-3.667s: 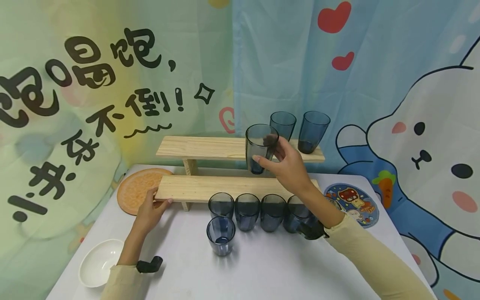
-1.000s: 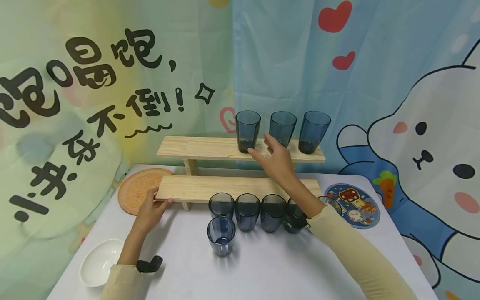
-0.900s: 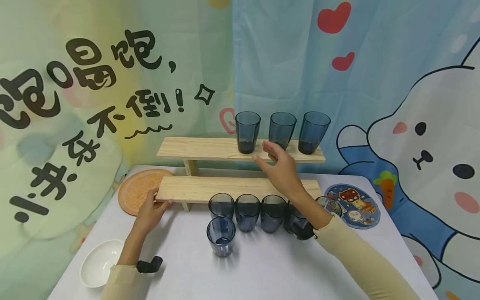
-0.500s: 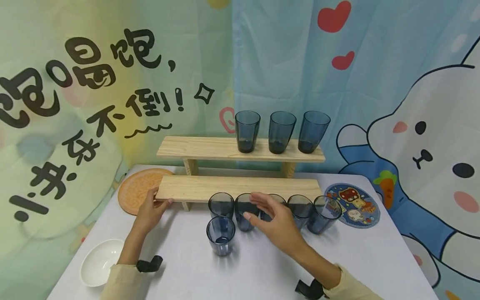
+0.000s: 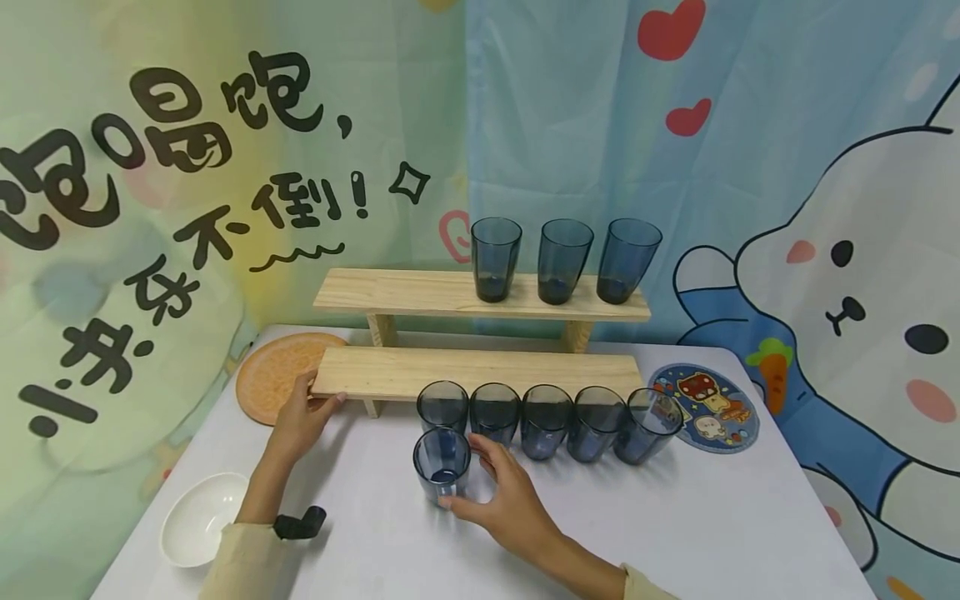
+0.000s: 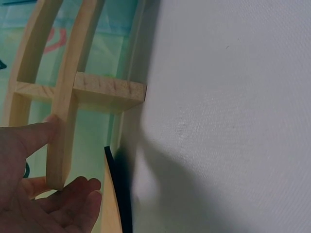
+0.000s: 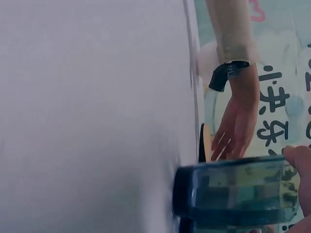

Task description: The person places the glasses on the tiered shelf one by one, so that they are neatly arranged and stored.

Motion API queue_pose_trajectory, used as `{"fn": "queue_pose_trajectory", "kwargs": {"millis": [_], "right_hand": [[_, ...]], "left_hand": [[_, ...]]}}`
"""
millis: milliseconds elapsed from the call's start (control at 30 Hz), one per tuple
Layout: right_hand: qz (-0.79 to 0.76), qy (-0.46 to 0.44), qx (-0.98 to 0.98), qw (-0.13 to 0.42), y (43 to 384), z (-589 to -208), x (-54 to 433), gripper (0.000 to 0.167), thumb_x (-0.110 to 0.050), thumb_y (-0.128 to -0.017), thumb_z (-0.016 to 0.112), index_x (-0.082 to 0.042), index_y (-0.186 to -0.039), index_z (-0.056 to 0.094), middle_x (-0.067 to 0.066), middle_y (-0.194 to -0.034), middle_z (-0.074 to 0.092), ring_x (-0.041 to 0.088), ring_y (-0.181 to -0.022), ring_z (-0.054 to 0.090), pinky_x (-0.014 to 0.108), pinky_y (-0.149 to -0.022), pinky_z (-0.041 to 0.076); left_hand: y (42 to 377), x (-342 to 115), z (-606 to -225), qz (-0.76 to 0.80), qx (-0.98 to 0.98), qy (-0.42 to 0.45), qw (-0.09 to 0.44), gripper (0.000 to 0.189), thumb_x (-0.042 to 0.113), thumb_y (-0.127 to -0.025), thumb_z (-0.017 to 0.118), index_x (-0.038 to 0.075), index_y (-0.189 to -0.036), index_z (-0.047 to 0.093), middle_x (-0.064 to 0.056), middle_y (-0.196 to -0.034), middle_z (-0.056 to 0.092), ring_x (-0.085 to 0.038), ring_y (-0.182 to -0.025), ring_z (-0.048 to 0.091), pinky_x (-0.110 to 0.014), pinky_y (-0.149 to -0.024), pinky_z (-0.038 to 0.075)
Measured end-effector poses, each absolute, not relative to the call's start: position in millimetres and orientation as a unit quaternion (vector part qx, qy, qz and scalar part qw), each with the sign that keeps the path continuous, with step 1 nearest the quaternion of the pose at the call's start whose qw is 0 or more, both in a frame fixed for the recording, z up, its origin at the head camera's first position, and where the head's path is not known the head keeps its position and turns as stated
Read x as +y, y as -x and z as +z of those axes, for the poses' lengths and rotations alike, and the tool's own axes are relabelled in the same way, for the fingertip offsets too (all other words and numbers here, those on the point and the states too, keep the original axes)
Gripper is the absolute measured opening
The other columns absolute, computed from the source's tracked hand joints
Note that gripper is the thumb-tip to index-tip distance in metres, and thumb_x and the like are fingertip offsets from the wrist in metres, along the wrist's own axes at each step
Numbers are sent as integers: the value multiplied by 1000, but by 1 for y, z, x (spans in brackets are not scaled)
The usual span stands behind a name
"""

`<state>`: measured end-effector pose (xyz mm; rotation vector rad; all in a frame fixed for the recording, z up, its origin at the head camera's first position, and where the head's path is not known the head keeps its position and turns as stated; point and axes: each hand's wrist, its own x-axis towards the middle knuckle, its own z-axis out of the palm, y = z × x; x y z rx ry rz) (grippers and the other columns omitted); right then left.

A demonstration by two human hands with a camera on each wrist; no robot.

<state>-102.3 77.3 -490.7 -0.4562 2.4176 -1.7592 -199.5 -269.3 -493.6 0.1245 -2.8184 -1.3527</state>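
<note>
My left hand (image 5: 303, 425) grips the left end of the lower plank of a two-tier wooden shelf (image 5: 472, 372); the left wrist view shows the thumb on one face and fingers below. My right hand (image 5: 513, 504) is at a blue-tinted drinking glass (image 5: 441, 467) standing in front, its thumb and fingers on either side of it. In the right wrist view, this glass (image 7: 238, 191) has its base at the tabletop. Several similar glasses (image 5: 546, 421) stand in a row before the shelf. Three more glasses (image 5: 566, 260) stand on the upper plank.
A white bowl (image 5: 197, 521) sits at the left by the left forearm. A round orange mat (image 5: 277, 375) lies behind the left hand, and a blue patterned round mat (image 5: 712, 408) at the right. A printed curtain (image 5: 555, 108) hangs behind the white table (image 5: 675, 533).
My right hand set a glass on the upper plank, let go, and came down and forward to the front glass. My left hand has stayed on the shelf end.
</note>
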Motion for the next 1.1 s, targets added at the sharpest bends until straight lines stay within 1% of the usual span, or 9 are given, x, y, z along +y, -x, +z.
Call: {"fn": "queue_pose_trajectory", "kwargs": {"millis": [167, 367, 500, 700, 867, 1000, 1100], "right_hand": [[-591, 128, 794, 65, 105, -499, 67, 101, -38, -82, 93, 1, -157, 37, 22, -160, 42, 40, -149, 45, 44, -123, 36], [-598, 117, 790, 67, 108, -507, 60, 100, -37, -83, 92, 0, -158, 36, 24, -160, 41, 42, -148, 45, 48, -123, 36], [-605, 116, 785, 67, 108, -510, 57, 98, -36, -83, 92, -1, -157, 37, 22, -159, 42, 41, -149, 45, 47, -124, 35], [-599, 132, 789, 40, 107, -515, 56, 93, -32, -83, 93, -1, -154, 42, 20, -153, 48, 39, -143, 51, 47, -121, 40], [-602, 135, 787, 29, 106, -517, 56, 89, -29, -82, 93, -4, -153, 45, 16, -151, 51, 34, -141, 54, 44, -120, 42], [-610, 138, 780, 21, 107, -517, 56, 86, -28, -81, 93, -6, -151, 49, 14, -150, 53, 29, -140, 54, 42, -119, 43], [-615, 144, 775, 18, 107, -518, 57, 85, -27, -81, 94, -6, -151, 50, 12, -149, 54, 28, -139, 55, 41, -119, 43]], "left_hand": [[200, -268, -493, -434, -900, -38, 8, 72, 26, -108, 64, -2, -160, 23, -40, -150, 46, -52, -137, 54, -61, -111, 47], [199, -268, -493, -435, -900, -37, 12, 72, 26, -108, 65, -3, -160, 24, -40, -150, 47, -52, -136, 55, -61, -111, 47], [199, -269, -493, -434, -900, -36, 12, 72, 27, -108, 64, -3, -160, 24, -41, -150, 46, -52, -136, 55, -61, -111, 47], [199, -269, -493, -440, -897, -43, 3, 72, 26, -109, 63, -1, -161, 22, -40, -153, 44, -51, -138, 53, -60, -113, 46], [198, -267, -493, -445, -894, -45, 4, 72, 27, -108, 64, 0, -161, 23, -39, -153, 45, -50, -138, 54, -60, -113, 46], [198, -266, -493, -442, -896, -41, 9, 72, 27, -108, 64, -2, -160, 24, -40, -151, 46, -51, -137, 54, -61, -112, 46], [198, -266, -493, -441, -897, -40, 7, 71, 27, -108, 63, -2, -160, 23, -40, -151, 45, -52, -137, 54, -61, -112, 46]]}}
